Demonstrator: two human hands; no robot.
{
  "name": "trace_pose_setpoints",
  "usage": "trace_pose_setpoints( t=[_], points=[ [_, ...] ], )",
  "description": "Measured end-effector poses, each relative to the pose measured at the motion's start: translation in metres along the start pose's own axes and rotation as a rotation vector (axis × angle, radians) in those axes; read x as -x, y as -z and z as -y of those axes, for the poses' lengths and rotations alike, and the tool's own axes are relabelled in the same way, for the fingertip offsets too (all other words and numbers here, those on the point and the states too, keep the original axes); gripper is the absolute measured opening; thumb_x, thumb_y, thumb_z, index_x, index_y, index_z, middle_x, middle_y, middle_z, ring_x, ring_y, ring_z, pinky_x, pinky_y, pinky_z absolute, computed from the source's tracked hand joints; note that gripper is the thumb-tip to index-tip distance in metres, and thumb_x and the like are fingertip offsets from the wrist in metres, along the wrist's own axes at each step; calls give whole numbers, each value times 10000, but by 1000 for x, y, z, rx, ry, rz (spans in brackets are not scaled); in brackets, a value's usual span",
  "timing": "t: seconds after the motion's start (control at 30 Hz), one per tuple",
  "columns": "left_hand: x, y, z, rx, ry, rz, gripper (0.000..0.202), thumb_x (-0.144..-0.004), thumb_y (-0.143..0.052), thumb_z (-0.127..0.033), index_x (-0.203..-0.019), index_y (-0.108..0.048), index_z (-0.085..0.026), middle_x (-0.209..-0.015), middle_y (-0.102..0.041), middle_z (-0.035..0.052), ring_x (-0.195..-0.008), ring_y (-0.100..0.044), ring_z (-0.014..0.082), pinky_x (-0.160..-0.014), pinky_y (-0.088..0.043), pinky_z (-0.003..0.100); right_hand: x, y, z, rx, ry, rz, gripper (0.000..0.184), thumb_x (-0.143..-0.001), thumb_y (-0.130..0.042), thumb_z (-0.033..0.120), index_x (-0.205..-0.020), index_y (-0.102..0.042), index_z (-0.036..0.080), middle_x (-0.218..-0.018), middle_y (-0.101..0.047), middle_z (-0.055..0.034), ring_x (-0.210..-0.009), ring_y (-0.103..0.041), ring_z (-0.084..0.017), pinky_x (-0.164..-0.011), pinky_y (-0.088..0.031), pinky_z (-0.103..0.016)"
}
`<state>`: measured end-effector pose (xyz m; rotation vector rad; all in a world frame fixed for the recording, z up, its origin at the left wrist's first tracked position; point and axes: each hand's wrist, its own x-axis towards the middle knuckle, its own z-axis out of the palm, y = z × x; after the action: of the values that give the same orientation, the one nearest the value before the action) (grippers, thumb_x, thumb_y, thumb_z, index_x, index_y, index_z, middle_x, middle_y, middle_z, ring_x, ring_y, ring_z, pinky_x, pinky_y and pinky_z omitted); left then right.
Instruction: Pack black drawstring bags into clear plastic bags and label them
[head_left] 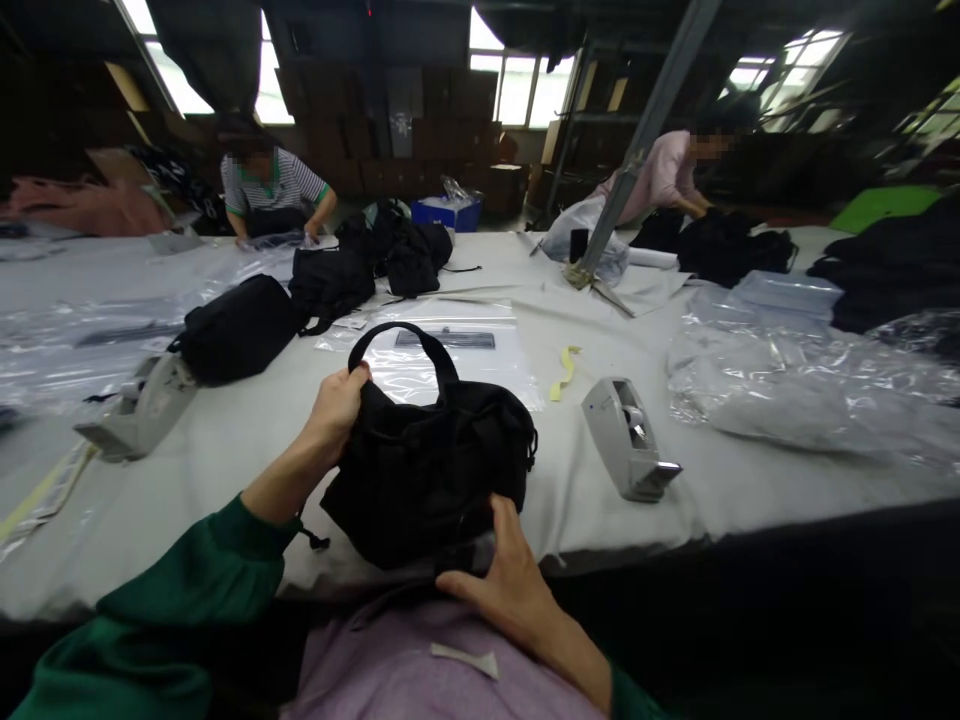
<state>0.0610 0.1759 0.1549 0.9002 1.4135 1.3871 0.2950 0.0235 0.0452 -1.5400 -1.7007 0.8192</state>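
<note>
A black fabric handbag (427,470) with one loop handle standing up is held at the near edge of the white-covered table. My left hand (339,408) grips its upper left side, close to the foot of the handle, with the fingertips hidden behind the cloth. At the bag's lower right, my right hand (514,570) has thumb and fingers closed on the near side, by a dark strap or flap. A drawstring end with a toggle hangs at the lower left. Behind the bag lies a clear plastic bag (510,350) with dark print.
Grey tape dispensers stand right (626,440) and left (142,415). A yellow strip (564,375) lies near the right one. Black bags (240,330) and clear plastic bags (810,380) lie around. A slanted metal post (637,150) rises from the table. Two people work across it.
</note>
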Motion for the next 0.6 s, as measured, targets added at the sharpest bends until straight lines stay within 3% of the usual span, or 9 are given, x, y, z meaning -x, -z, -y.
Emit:
trace_pose_setpoints(
  t=[0.07,0.17,0.27,0.33,0.43,0.5,0.6],
  points=[
    [5,5,0,99,97,1,286,-913,-530,-274,-651,-500,-163,-491,-454,-50,-392,-434,88,-414,-368,195,-26,-9,-9,-49,65,-94,922,-604,-815,315,-1414,-394,178,-1380,-471,-155,-1281,-452,-337,-1066,-395,-486],
    [16,20,4,226,230,33,253,-933,-501,-251,-704,-530,-150,-571,-566,5,-446,-561,135,-461,-487,247,-68,-14,-26,-204,110,-161,621,-688,-715,247,-1284,-544,204,-1190,-618,-108,-1130,-578,-290,-1022,-437,-472],
    [22,42,12,323,303,22,261,-966,-451,-230,-739,-548,-144,-595,-611,18,-473,-610,140,-478,-529,249,-97,-15,-39,-391,23,-184,609,-704,-700,273,-1288,-536,212,-1082,-665,-88,-960,-654,-253,-908,-515,-441],
    [21,57,17,373,324,-12,325,-999,-368,-226,-742,-548,-144,-578,-616,10,-445,-600,116,-465,-530,219,-106,-15,-45,-538,-50,-152,651,-714,-685,303,-1327,-497,184,-975,-691,-74,-830,-679,-223,-800,-555,-396],
    [18,73,23,414,328,-33,370,-1016,-318,-229,-760,-570,-138,-601,-645,14,-451,-607,102,-478,-547,204,-112,-14,-52,-634,-85,-78,464,-711,-679,360,-1112,-648,129,-774,-700,-57,-727,-672,-214,-714,-556,-357],
    [16,77,27,441,335,-28,357,-1011,-340,-223,-759,-579,-138,-625,-665,21,-468,-616,107,-491,-561,215,-116,-14,-54,-651,-87,-59,400,-699,-685,369,-1019,-695,129,-779,-705,-64,-740,-666,-216,-721,-547,-355],
    [15,80,35,512,362,-30,339,-1004,-363,-212,-758,-584,-140,-632,-676,19,-463,-616,105,-483,-562,214,-122,-12,-55,-652,-84,-48,404,-680,-687,331,-1045,-716,159,-872,-717,-67,-796,-662,-222,-758,-540,-362]
  ],
)
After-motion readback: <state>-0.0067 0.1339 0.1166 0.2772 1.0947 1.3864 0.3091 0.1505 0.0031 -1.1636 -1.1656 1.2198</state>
